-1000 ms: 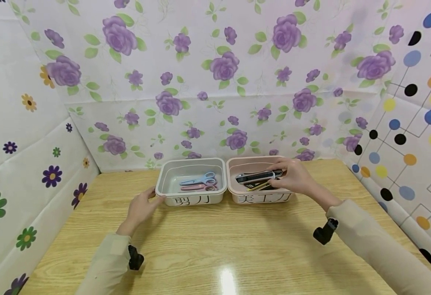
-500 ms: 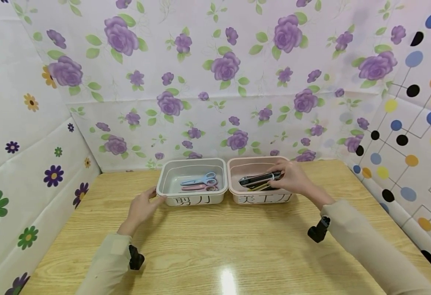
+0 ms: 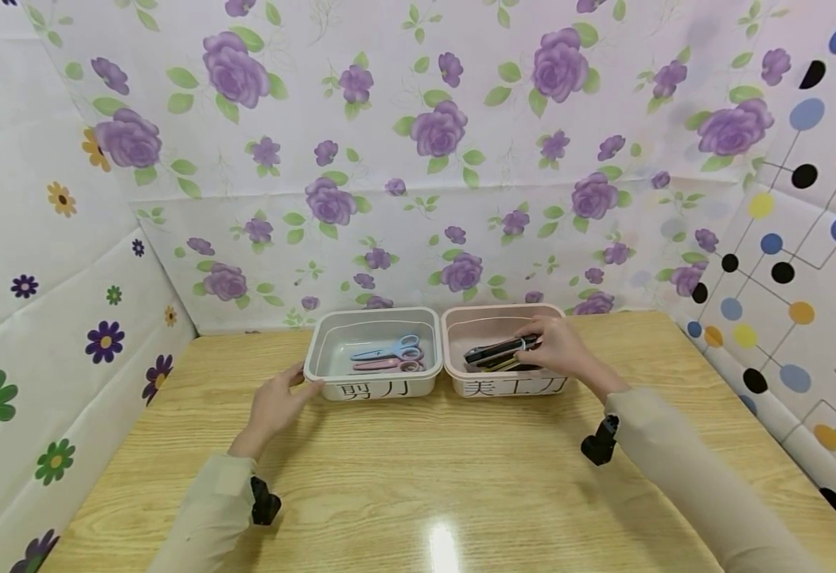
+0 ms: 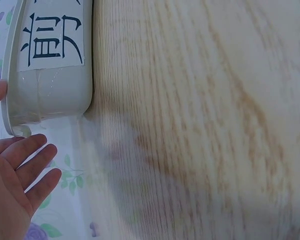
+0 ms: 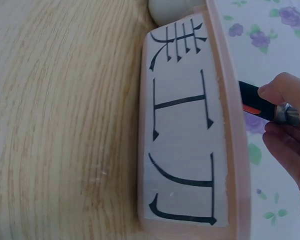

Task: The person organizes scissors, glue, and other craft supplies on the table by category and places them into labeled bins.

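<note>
My right hand (image 3: 564, 348) is over the right part of the pink bin (image 3: 453, 318) and pinches a black utility knife (image 3: 492, 351) between thumb and fingers. In the right wrist view, the knife's dark body (image 5: 252, 97) sticks out past the thumb above the rim. Other cutters, one with yellow (image 3: 499, 365), lie under it in the bin. My left hand (image 3: 277, 406) touches the left end of the white bin (image 3: 328, 390). Its thumb is at the rim and its fingers are fairly straight in the left wrist view. Blue scissors (image 3: 392, 350) and pink scissors (image 3: 389, 364) lie in the white bin.
Both bins stand side by side near the back edge of the wooden table (image 3: 389, 477), with black characters on their front labels. A flowered sheet (image 3: 389, 239) hangs behind them. Patterned sheets flank the table on both sides.
My right hand has shifted slightly left, and the utility knife has turned and sits a little lower in the pink bin. My left hand stays at the white bin.
</note>
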The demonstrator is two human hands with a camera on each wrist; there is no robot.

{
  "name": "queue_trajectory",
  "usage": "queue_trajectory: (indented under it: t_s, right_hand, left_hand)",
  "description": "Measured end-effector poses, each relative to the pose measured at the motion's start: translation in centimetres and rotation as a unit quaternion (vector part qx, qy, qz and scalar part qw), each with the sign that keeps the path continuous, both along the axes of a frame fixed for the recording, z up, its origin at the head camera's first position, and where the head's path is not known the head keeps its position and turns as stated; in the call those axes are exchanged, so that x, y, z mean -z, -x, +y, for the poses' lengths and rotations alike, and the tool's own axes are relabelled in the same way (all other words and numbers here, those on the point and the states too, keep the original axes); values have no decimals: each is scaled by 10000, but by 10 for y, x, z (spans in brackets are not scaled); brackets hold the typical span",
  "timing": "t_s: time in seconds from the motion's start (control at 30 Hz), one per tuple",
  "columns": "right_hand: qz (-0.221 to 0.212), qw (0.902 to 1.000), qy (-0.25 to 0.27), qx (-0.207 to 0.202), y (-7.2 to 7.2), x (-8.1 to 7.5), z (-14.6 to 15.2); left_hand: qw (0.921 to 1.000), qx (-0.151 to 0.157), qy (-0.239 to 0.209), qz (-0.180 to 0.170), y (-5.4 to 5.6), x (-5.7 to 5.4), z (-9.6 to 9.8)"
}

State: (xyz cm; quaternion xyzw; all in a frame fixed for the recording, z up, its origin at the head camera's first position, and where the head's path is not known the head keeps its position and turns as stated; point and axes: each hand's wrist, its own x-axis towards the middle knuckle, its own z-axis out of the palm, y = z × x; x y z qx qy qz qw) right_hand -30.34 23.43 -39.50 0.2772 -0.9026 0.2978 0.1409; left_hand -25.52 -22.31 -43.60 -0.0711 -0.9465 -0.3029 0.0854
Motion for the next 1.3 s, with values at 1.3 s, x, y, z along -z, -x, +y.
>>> queue_trajectory:
  t_s: [1.3]
  right_hand:
    - [-234, 9995, -137, 173, 19, 31, 16]
  left_hand:
    - [9999, -58, -141, 37, 1, 6, -2]
